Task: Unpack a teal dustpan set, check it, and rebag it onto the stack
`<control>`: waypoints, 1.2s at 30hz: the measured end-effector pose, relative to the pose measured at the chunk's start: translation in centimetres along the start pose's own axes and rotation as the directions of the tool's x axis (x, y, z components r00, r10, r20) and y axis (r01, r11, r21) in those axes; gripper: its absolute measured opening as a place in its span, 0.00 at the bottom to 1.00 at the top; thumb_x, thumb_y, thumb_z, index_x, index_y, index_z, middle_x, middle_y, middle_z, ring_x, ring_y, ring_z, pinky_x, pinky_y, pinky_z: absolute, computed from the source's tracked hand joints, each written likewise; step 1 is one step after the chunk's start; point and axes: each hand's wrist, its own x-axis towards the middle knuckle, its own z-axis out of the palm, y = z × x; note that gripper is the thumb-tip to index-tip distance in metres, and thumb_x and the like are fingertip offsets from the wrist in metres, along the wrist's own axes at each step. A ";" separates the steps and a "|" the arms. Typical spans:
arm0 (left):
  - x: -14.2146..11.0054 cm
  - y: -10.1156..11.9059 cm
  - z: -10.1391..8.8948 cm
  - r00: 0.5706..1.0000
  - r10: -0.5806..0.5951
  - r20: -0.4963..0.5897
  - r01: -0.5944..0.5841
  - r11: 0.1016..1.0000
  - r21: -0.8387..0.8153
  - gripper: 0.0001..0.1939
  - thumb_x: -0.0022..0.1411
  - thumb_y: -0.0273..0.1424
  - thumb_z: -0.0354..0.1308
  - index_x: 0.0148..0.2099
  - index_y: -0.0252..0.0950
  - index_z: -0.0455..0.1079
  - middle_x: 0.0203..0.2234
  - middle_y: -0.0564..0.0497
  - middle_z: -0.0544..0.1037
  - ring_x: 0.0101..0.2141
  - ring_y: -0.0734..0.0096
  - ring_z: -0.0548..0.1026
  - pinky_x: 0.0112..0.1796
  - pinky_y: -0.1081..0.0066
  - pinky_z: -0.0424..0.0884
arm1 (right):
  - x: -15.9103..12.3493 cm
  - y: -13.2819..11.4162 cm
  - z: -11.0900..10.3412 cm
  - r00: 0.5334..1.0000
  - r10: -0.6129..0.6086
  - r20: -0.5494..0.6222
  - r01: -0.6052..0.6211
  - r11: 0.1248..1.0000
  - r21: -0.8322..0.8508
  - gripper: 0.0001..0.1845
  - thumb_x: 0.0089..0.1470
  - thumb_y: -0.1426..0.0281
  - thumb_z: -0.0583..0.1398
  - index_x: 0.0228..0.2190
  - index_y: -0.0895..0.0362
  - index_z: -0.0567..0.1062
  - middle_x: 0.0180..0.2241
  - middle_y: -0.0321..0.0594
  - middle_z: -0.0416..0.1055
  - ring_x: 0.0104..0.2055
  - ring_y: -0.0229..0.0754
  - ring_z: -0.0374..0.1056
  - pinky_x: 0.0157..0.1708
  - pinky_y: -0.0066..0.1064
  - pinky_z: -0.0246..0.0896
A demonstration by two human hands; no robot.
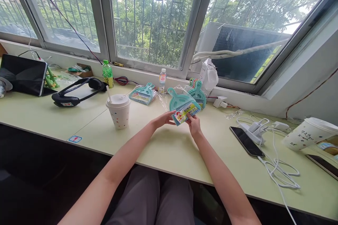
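Between my two hands is a teal mini dustpan and brush set (177,101) in a clear wrapper, with a colourful label across its lower part. My left hand (166,119) grips its lower left edge, fingers partly hidden behind it. At the lower right edge, my right hand (194,124) pinches it with the thumb on the label. Right behind stands a row of similar dustpan sets (200,93) with teal, orange and other handles, partly covered by the held one. To the left, another wrapped teal dustpan set (143,93) lies flat on the table.
A lidded paper cup with straw (120,114) stands left of my forearm. Beyond are a headset (76,93), a green bottle (107,74), a small clear bottle (162,81) and a white bag (208,75). A phone (245,140), white cables and another cup (307,135) lie right.
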 end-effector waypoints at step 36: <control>-1.3 -1.4 5.9 0.751 0.625 -0.212 -0.418 0.699 0.580 0.40 0.56 0.32 0.60 0.67 0.40 0.47 0.59 0.43 0.66 0.55 0.56 0.68 0.54 0.60 0.64 | 1.1 -1.9 -1.0 1.000 -0.004 -0.022 0.006 0.996 0.084 0.18 0.43 0.58 0.66 0.36 0.55 0.73 0.34 0.37 0.77 0.36 0.41 0.74 0.33 0.30 0.72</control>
